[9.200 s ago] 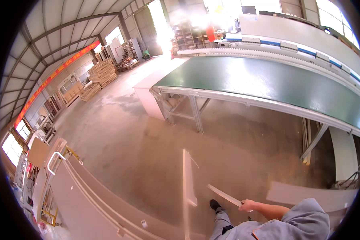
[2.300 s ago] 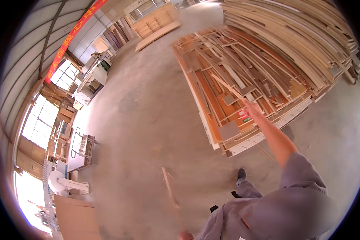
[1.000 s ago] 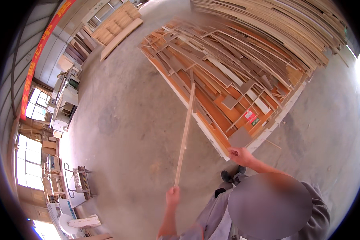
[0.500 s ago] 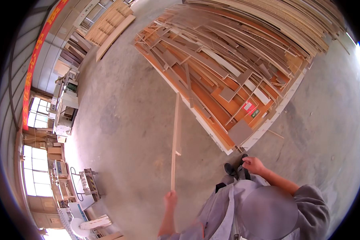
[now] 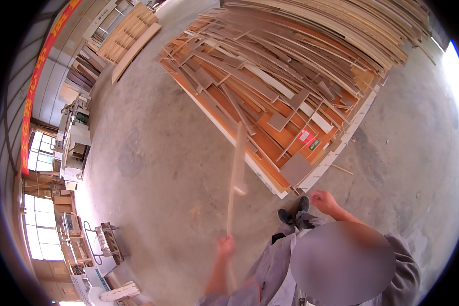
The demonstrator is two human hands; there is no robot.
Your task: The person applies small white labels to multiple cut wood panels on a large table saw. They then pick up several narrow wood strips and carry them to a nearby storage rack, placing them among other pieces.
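In a workshop, the left hand [image 5: 225,247] is clamped on a long wooden strip [image 5: 236,168] raised over the concrete floor [image 5: 153,153], not yet added to the far-right pile of offcuts [image 5: 290,92]; the right hand [image 5: 325,201] hangs loosely curled, empty, near the pile's corner.

Pale wooden strip [image 5: 235,173], orange boards [image 5: 270,127]

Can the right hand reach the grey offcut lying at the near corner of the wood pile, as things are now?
Probably yes. The right hand is empty and hangs close to the grey offcut, with only bare floor and the pile's edge between them. The left hand holds the long wooden strip, well to the side.
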